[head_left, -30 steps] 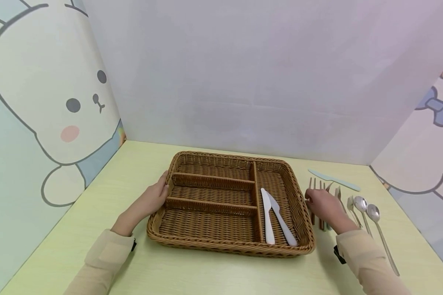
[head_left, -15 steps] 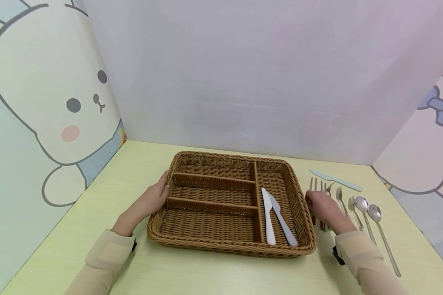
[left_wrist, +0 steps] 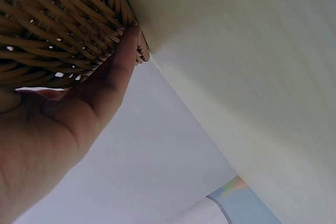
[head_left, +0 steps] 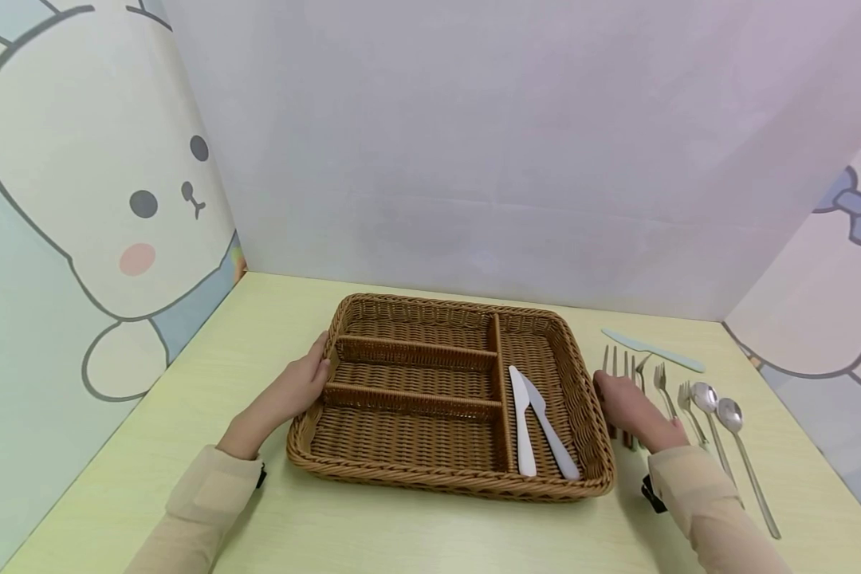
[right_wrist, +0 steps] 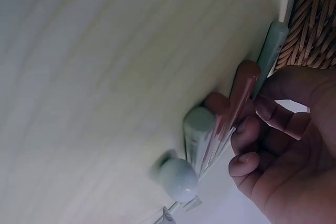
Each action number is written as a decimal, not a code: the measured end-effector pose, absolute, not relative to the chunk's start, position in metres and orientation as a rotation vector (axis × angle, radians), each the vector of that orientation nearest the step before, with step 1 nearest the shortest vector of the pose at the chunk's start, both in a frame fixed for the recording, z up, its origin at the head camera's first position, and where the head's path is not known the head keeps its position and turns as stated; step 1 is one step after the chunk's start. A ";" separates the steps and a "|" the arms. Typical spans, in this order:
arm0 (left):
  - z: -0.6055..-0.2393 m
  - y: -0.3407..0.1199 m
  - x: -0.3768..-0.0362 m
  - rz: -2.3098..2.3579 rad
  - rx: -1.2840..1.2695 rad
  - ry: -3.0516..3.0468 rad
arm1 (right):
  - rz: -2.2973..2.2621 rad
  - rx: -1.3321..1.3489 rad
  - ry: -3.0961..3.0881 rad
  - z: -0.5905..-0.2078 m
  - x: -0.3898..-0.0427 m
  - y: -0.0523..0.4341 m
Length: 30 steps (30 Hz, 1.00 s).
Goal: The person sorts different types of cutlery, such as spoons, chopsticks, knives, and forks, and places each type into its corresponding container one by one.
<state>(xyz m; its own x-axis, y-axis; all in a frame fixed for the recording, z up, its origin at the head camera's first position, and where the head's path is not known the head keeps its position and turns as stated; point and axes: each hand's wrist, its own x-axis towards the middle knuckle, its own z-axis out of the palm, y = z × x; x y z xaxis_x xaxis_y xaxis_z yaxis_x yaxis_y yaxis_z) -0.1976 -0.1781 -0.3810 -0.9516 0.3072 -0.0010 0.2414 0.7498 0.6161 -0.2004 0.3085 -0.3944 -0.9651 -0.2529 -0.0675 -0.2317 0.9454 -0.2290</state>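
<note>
My left hand (head_left: pixel 297 383) grips the left rim of a brown wicker tray (head_left: pixel 430 482), its fingers against the woven wall (left_wrist: pixel 63 30). Beside the tray's right wall, my right hand (head_left: pixel 627 402) has its fingers curled. In the right wrist view, its thumb and index finger pinch a slim utensil with a green handle (right_wrist: pixel 272 45), whose far end is hidden. Next to it lie utensils with red-brown handles (right_wrist: pixel 244 80) and another green handle (right_wrist: pixel 198 129). Several narrow metal tips (head_left: pixel 615 359) stick out beyond the hand in the head view.
A white knife (head_left: pixel 522 430) and a grey-blue knife (head_left: pixel 554 438) lie in the tray's right compartment. A pale blue knife (head_left: pixel 653 351) lies behind the right hand. To its right are small forks (head_left: pixel 662 379) and two metal spoons (head_left: pixel 730 416). A wall stands behind the table.
My right hand shifts very slightly among the utensils beside the tray. The left hand and tray hold still.
</note>
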 end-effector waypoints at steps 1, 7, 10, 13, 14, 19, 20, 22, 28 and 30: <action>-0.381 -0.178 -0.198 0.981 0.446 2.840 | -0.342 -0.368 2.998 -0.395 -0.201 0.309; -0.382 -0.179 -0.198 0.977 0.445 2.843 | -0.378 -0.338 2.994 -0.397 -0.203 0.311; -0.383 -0.179 -0.199 0.980 0.441 2.843 | -0.389 -0.335 3.004 -0.398 -0.203 0.312; -0.383 -0.179 -0.199 0.988 0.435 2.840 | -0.407 -0.320 3.011 -0.398 -0.203 0.312; -0.383 -0.179 -0.199 0.990 0.436 2.838 | -0.403 -0.315 3.016 -0.398 -0.203 0.312; -0.383 -0.179 -0.199 0.996 0.430 2.836 | -0.371 -0.309 3.060 -0.397 -0.202 0.313; -0.383 -0.179 -0.199 0.993 0.430 2.839 | -0.367 -0.310 3.070 -0.397 -0.202 0.313; -0.382 -0.179 -0.199 0.993 0.429 2.838 | -0.373 -0.318 3.083 -0.396 -0.202 0.313; -0.381 -0.178 -0.198 0.989 0.438 2.838 | -0.482 -0.287 3.078 -0.391 -0.199 0.312; -0.381 -0.178 -0.199 0.984 0.441 2.843 | -0.511 -0.275 3.070 -0.390 -0.197 0.312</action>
<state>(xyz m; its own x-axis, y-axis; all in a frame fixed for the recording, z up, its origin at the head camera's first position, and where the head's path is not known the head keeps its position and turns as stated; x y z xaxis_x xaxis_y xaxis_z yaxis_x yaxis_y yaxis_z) -0.1986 -0.1785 -0.3814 -0.9530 0.3029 -0.0005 0.2378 0.7491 0.6183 -0.1975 0.3118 -0.3901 -0.9844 -0.1756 0.0121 -0.1701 0.9309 -0.3232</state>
